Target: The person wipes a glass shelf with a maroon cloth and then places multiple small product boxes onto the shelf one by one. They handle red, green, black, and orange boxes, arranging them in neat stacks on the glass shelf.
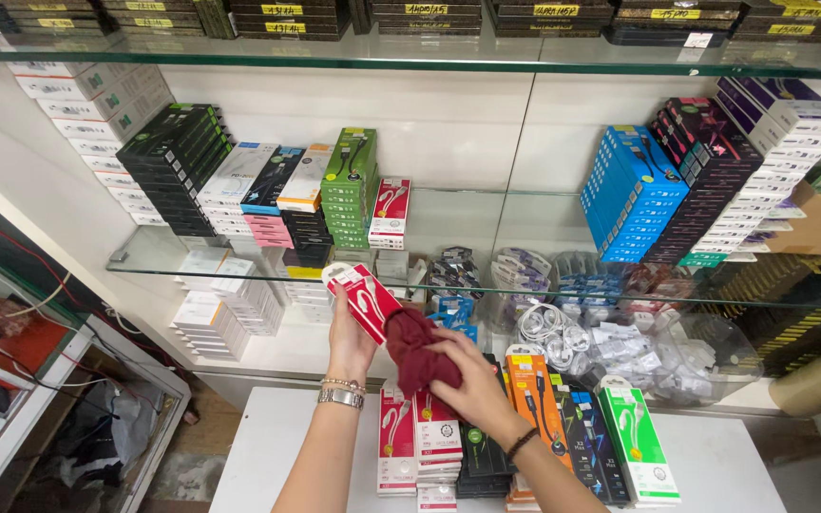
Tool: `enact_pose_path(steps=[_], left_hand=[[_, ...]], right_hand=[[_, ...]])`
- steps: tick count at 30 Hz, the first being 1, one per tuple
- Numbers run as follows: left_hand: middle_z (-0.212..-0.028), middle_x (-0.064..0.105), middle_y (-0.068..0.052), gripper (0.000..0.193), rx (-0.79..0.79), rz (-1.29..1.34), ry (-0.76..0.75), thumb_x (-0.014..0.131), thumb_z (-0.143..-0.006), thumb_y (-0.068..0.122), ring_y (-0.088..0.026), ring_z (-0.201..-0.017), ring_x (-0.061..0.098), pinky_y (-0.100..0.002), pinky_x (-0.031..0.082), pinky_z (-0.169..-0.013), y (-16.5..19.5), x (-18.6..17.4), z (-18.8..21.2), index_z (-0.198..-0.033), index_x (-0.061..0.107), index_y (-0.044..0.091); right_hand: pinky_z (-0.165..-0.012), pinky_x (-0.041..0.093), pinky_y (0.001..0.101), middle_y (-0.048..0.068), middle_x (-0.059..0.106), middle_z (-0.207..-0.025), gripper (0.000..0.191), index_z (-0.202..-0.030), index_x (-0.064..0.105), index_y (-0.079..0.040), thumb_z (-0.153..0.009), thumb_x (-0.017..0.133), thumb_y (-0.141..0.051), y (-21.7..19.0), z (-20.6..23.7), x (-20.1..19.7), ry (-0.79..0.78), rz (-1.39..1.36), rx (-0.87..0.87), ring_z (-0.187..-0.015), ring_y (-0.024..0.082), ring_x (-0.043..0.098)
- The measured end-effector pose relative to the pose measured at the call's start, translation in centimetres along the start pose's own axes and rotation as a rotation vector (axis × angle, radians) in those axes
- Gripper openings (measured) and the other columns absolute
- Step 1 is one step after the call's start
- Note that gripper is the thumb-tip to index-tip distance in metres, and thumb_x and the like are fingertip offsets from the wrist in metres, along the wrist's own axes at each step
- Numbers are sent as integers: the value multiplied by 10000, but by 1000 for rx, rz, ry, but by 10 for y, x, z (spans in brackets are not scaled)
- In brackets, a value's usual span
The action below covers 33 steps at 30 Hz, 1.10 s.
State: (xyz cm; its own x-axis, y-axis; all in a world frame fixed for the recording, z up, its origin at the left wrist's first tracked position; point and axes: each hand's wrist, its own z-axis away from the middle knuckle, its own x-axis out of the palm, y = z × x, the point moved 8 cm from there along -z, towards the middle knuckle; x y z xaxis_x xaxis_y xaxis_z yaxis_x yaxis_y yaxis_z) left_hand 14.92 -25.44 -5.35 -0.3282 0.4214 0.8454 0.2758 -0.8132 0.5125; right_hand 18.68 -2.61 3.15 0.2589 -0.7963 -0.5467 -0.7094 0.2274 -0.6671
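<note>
Left hand (349, 344) holds red package (363, 299); right hand (472, 380) presses maroon cloth (417, 350) against it.

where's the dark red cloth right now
In the head view it is near the centre: the dark red cloth is bunched under the right hand, pressed against the red and white cable box held up by the left hand.

Cloth (417, 353) right of held box (365, 299)
</note>
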Motion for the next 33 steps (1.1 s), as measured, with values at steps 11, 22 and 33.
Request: enact_pose_path(steps=[11,22,33], left_hand=[[-1353,593,-121,393,722,-865,129,565,-1095,314,-209,-1202,576,-353,458,-992,1,58,24,-1178,686,-50],[-1000,725,-84,405,186,-511,319,555,-1053,344,-152,-839,695,-307,547,-692,29,2,-15,-1237,582,-16],[-1040,763,-224,469,358,-868,65,552,-1012,236,-182,-814,715,-329,559,-703,56,94,-70,-1452,512,79]], right_hand=[[-858,566,341,74,714,-1196,570,-1378,565,-49,-875,760,-234,77,-36,44,42,-1048,713,-1010,163,685],[-876,574,357,155,764,-1147,604,-1304,608,-61,-861,791,-428,132,-132,-66,245,26,428,-1011,256,743],[-710,453,289,42,681,-1068,744,-1562,399,-142,-905,731,-256,102,-137,40,-483,-642,579,-875,103,567]])
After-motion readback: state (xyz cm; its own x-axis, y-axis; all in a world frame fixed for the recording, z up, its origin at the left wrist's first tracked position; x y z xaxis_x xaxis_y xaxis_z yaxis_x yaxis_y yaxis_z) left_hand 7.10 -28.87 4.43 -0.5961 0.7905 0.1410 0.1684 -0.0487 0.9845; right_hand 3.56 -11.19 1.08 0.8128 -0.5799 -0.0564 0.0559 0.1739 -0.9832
